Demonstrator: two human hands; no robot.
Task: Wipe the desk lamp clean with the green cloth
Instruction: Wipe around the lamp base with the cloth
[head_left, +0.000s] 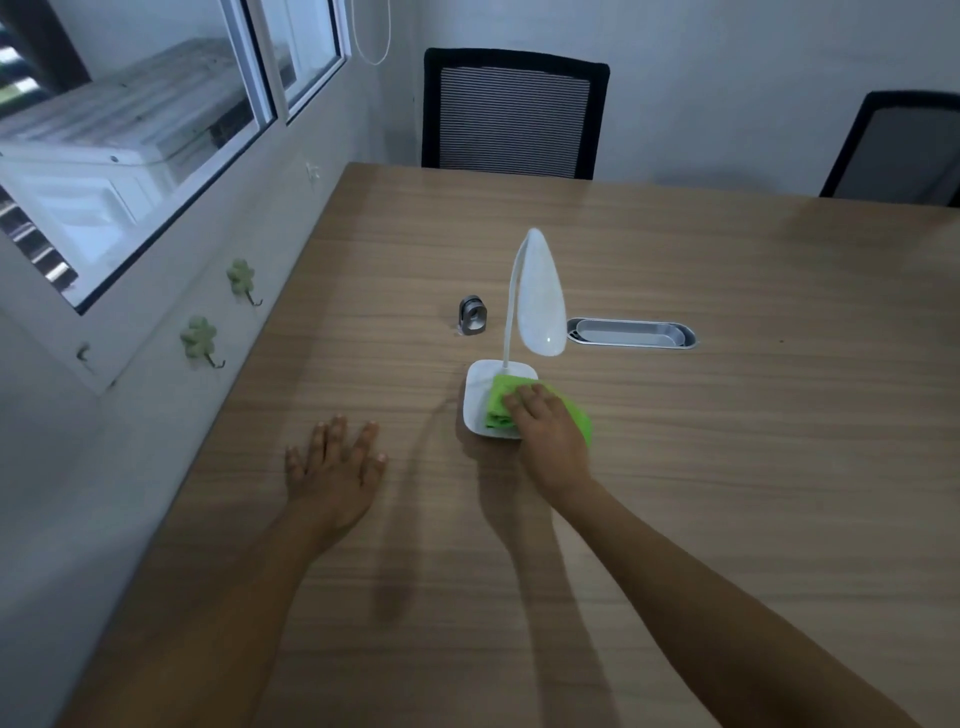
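Note:
A white desk lamp (540, 291) stands near the middle of the wooden table (727, 467), its drop-shaped head bent over on a thin curved neck. Its square white base (478, 400) lies just in front. A folded green cloth (498, 400) rests on the base and hangs over its right edge. My right hand (545, 431) presses flat on the cloth, fingers pointing left. My left hand (335, 467) lies flat on the table to the left of the base, fingers spread, holding nothing.
A small grey metal object (472, 316) sits left of the lamp neck. A silver oval cable tray (631, 333) is set into the table to the right. Two black mesh chairs (514, 114) stand at the far edge. A wall with hooks runs along the left.

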